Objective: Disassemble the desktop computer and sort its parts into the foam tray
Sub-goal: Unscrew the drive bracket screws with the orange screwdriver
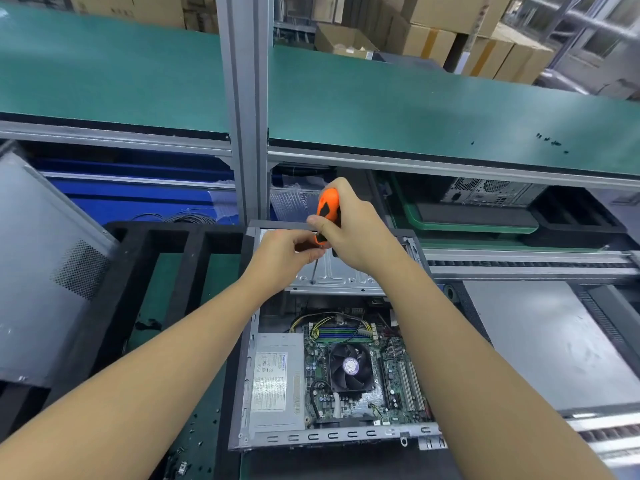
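The open desktop computer (332, 436) lies below both wrists, and the black foam tray (194, 265) sits outward of my left hand (284, 254). Directly under both hands is the metal drive cage (337, 275). My right hand (349, 230) wraps the orange screwdriver (327, 206), and the left pinches its shaft. The tip meets a cage hole; I cannot tell whether a screw is there. I judge the slanted shaft could slip, or a freed screw could drop onto the motherboard (391, 382) near my forearms.

Both bare forearms reach forward and converge. The right hand (349, 233) grips a screwdriver (327, 206) by its handle; the left hand (282, 258) pinches the shaft just below.
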Demonstrator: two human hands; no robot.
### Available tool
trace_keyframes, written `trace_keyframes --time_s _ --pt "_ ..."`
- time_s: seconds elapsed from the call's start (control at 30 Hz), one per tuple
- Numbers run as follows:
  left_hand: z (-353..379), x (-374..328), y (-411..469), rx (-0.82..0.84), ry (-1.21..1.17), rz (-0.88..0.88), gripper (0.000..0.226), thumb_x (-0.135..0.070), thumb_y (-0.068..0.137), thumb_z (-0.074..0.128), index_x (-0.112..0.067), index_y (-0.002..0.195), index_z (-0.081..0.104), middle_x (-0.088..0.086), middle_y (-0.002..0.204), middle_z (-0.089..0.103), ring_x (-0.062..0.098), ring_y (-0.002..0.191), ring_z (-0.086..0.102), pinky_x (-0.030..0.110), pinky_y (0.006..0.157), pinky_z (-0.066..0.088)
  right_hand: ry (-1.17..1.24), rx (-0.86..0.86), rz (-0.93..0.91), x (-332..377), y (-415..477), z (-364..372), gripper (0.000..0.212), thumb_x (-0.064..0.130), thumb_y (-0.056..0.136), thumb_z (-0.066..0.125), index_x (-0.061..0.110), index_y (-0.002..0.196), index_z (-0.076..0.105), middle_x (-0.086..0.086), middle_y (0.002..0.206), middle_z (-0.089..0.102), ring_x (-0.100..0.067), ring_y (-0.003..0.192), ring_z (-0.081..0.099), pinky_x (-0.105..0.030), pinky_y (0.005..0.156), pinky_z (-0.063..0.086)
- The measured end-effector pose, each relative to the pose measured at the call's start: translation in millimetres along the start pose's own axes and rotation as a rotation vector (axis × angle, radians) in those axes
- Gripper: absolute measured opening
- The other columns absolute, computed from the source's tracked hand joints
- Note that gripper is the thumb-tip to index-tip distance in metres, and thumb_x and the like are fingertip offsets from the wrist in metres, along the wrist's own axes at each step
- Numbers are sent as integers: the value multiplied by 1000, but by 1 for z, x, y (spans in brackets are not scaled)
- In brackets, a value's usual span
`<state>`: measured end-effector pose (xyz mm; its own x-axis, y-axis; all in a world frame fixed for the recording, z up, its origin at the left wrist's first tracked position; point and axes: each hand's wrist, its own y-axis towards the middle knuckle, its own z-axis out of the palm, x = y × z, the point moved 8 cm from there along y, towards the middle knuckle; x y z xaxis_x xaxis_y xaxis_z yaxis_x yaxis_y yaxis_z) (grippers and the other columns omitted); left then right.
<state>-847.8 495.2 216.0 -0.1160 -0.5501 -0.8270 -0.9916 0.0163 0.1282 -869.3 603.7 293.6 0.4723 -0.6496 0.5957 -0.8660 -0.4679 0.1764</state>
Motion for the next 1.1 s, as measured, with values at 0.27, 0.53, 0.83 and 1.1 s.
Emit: trace_keyframes --time_s 0.27,0.53,0.83,1.1 --pt "1 1 -1 -1 9 -8 8 -21 91 69 -23 97 74 -11 88 72 11 89 65 32 89 52 -9 9 18 -3 -2 4 33 40 96 60 30 114 34 4 86 57 -15 69 59 -36 66 56" --pt "0 5 -3 -49 64 -4 6 -23 90 71 -24 95 73 -17 79 65 1 78 59 16 70 39 35 156 56 9 -4 0 23 31 95 62 29 110 45 -5 91 61 -28 80 63 -48 76 57" --pt "13 3 1 -51 86 -10 12 -23 91 69 -18 101 74 -3 94 73 11 87 63 22 82 45 -363 -53 185 21 7 -32 48 59 96 47 12 92 51 -8 92 55 -25 80 53 -31 62 33" --pt "5 9 2 -4 45 -10 13 -33 85 75 -25 92 68 -13 86 70 -2 79 64 14 74 50 -415 83 26 48 10 -26 25 31 98 57 15 114 68 -8 113 58 -22 104 52 -27 78 34"
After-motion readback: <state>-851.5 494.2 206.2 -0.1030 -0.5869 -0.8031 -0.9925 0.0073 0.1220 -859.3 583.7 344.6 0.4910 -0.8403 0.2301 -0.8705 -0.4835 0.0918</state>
